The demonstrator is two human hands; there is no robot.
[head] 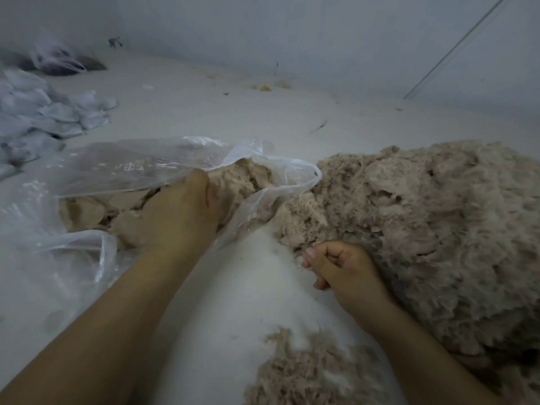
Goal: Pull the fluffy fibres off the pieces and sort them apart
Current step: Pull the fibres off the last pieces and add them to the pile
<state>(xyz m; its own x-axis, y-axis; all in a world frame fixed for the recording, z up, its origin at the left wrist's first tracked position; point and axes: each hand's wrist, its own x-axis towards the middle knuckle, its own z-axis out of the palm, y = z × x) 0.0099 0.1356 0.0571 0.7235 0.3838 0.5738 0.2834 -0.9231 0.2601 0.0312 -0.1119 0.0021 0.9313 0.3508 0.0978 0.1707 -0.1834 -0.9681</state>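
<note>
A big mound of beige fluffy fibres (pixel 432 229) fills the right side of the white surface. A clear plastic bag (pixel 140 165) lies open at the left, with flat beige pieces (pixel 84 211) inside it. My left hand (pixel 181 211) reaches into the bag's mouth, its fingers buried among the pieces, so what it grips is hidden. My right hand (pixel 342 267) rests at the mound's near edge, fingers curled closed, thumb against forefinger; a thin wisp of fibre may be pinched there. A smaller tuft of fibres (pixel 309 372) lies near my right forearm.
Crumpled white bags (pixel 43 115) are heaped at the far left, with a dark bundle (pixel 61 62) behind them. Small yellow scraps (pixel 266 88) lie by the far wall. A thin rod (pixel 455 48) leans at the upper right.
</note>
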